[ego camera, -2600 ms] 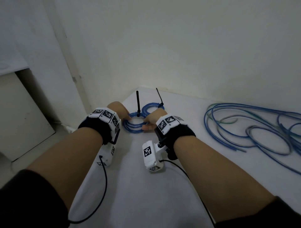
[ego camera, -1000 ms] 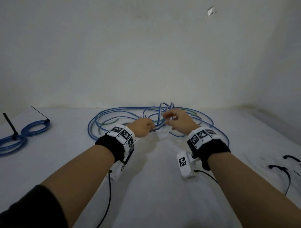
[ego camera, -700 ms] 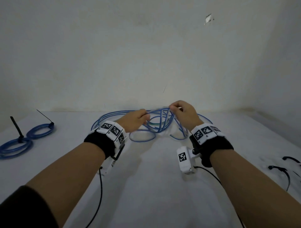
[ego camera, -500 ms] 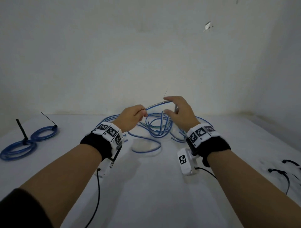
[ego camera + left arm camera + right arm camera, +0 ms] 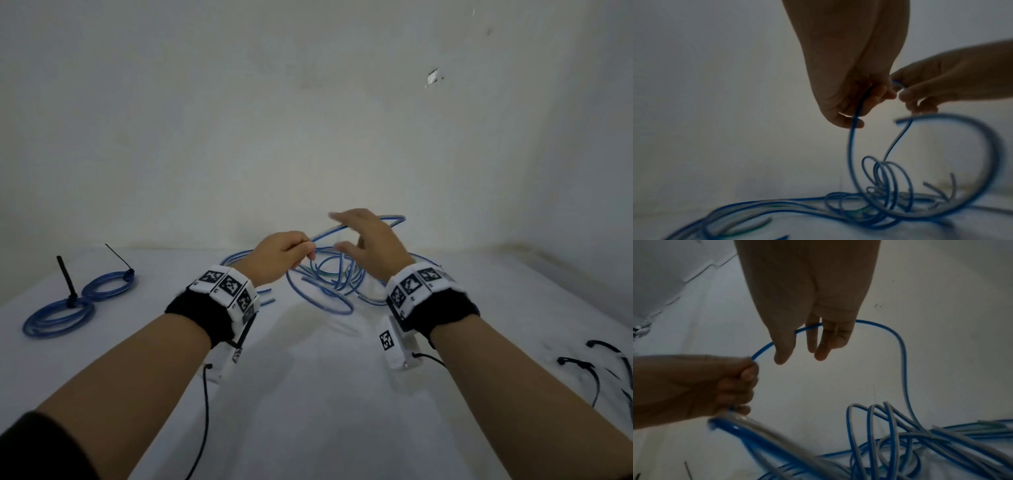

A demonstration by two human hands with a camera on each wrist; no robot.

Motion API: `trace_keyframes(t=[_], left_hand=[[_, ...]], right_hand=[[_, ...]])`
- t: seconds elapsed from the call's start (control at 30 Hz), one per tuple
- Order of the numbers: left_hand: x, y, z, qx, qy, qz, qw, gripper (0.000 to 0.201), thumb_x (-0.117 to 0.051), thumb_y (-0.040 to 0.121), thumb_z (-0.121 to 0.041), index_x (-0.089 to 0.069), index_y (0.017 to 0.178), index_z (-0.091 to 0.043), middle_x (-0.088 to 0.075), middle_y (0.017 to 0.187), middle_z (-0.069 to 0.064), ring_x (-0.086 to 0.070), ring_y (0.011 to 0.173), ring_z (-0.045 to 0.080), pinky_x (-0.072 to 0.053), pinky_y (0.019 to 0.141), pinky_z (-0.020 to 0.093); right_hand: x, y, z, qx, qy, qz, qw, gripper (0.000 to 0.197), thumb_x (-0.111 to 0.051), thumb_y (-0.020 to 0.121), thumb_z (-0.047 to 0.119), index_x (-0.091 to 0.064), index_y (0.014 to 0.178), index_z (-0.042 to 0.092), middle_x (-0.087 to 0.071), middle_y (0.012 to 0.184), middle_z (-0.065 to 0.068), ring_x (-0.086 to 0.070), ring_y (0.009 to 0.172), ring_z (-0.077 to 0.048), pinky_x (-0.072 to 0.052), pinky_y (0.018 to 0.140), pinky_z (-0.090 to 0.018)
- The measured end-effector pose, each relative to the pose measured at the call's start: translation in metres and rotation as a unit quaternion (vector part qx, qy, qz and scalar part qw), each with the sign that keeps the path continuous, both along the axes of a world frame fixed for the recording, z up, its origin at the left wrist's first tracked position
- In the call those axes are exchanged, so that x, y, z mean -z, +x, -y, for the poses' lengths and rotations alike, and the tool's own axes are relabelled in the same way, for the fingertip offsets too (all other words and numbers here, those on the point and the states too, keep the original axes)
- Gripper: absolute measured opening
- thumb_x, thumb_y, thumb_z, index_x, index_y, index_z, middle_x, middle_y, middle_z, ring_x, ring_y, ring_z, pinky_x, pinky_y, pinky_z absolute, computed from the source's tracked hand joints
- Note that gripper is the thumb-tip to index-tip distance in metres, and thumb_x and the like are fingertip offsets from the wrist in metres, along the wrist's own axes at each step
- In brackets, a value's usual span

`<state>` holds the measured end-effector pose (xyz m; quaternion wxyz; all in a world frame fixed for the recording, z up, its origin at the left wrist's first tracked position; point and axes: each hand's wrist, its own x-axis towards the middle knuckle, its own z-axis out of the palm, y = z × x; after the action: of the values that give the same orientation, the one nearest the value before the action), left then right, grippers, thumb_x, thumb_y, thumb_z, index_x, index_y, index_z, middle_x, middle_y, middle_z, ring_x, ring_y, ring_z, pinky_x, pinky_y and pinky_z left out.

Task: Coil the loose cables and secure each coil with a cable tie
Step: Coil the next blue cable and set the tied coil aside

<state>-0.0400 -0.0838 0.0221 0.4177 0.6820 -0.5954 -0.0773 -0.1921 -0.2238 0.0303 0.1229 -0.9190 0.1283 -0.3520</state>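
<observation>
A tangle of loose blue cables (image 5: 329,287) lies on the white table (image 5: 308,394) near the back wall. My left hand (image 5: 303,251) grips one blue cable (image 5: 329,230) and holds it above the pile; the left wrist view shows the cable (image 5: 851,146) hanging from the curled fingers (image 5: 855,104) down into the tangle. My right hand (image 5: 346,233) is just to the right, with its fingers straight. The cable (image 5: 890,331) arcs across those fingers (image 5: 826,344) without being pinched. Two coils of blue cable (image 5: 58,317) (image 5: 109,291) lie at far left, each tied with a black cable tie (image 5: 66,281).
Several loose black cable ties (image 5: 596,363) lie at the right edge of the table. The wall (image 5: 308,137) rises right behind the cable pile. Black wrist-camera leads (image 5: 205,411) hang under both forearms.
Both hands left the tied coils for the loose pile and lifted one cable. In the last half second the right hand's pinch opened to straight fingers; the left hand keeps its grip.
</observation>
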Motion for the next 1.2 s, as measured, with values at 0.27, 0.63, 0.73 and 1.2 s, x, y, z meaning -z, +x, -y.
trace_keyframes(t=[0.27,0.63,0.73,1.2], left_hand=[[0.007,0.006,-0.018,0.049,0.08,-0.094,0.991,0.032,-0.033,0.102,-0.02,-0.058,0.083,-0.016,-0.056,0.07,0.001,-0.055,0.064,0.006,-0.044,0.073,0.023],[-0.014,-0.015,-0.018,0.02,-0.006,-0.191,0.981,0.03,-0.045,0.098,-0.027,-0.062,0.078,-0.012,-0.049,0.057,-0.004,-0.042,0.049,0.009,-0.036,0.049,0.018],[-0.008,-0.011,-0.027,0.082,0.042,-0.293,0.952,0.033,-0.036,0.101,-0.024,-0.057,0.08,-0.01,-0.053,0.058,-0.004,-0.051,0.056,0.012,-0.046,0.061,0.021],[-0.015,-0.023,-0.016,0.106,-0.012,-0.377,0.92,0.034,-0.03,0.102,-0.029,-0.055,0.086,-0.013,-0.052,0.057,-0.005,-0.052,0.055,0.011,-0.047,0.062,0.022]], right_hand=[[-0.002,-0.008,0.0,0.05,0.057,0.152,0.985,0.018,-0.058,0.092,0.021,-0.067,0.097,0.006,-0.062,0.089,-0.006,-0.054,0.086,-0.018,-0.04,0.072,-0.024],[-0.007,0.009,-0.033,0.102,-0.063,0.029,0.992,0.027,-0.044,0.098,0.032,-0.062,0.113,0.018,-0.066,0.105,-0.004,-0.061,0.093,-0.024,-0.046,0.075,-0.034],[-0.012,0.002,-0.014,0.156,0.021,0.109,0.982,0.031,-0.042,0.099,0.032,-0.064,0.103,0.011,-0.069,0.093,-0.008,-0.061,0.084,-0.028,-0.047,0.068,-0.035],[-0.014,-0.005,-0.009,0.191,0.188,0.177,0.947,0.031,-0.036,0.101,0.027,-0.06,0.088,0.012,-0.069,0.081,-0.004,-0.055,0.066,-0.012,-0.036,0.054,-0.016]])
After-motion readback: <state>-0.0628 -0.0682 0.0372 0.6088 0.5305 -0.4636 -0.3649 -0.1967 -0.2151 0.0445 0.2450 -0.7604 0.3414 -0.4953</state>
